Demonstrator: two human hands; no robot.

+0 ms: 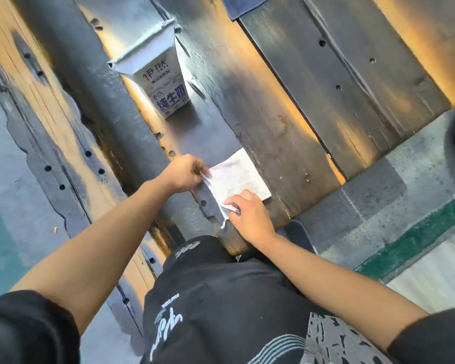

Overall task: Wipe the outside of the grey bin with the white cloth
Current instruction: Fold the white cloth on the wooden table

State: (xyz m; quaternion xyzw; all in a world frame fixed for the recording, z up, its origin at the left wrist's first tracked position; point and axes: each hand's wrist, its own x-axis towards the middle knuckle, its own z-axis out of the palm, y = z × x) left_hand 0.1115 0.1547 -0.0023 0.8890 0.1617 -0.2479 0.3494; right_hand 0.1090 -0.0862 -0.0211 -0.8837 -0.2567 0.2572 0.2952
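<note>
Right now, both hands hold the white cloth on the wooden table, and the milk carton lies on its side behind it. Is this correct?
Not quite. The head view shows the milk carton standing upright, not lying on its side. The rest holds: the left hand and right hand both hold the white cloth on the wooden table.

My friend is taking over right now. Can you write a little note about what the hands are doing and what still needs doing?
Left hand: pinching the far-left corner of the white cloth.
Right hand: pinching the near corner of the same cloth.
Cloth: lying mostly flat on the dark wooden planks, near the front edge.
Grey bin: the carton-like container with printed characters, standing further back on the planks, apart from the cloth and untouched.
Done: cloth in hand, nothing more.
Left: carry the cloth to the bin and wipe its outside.
</note>
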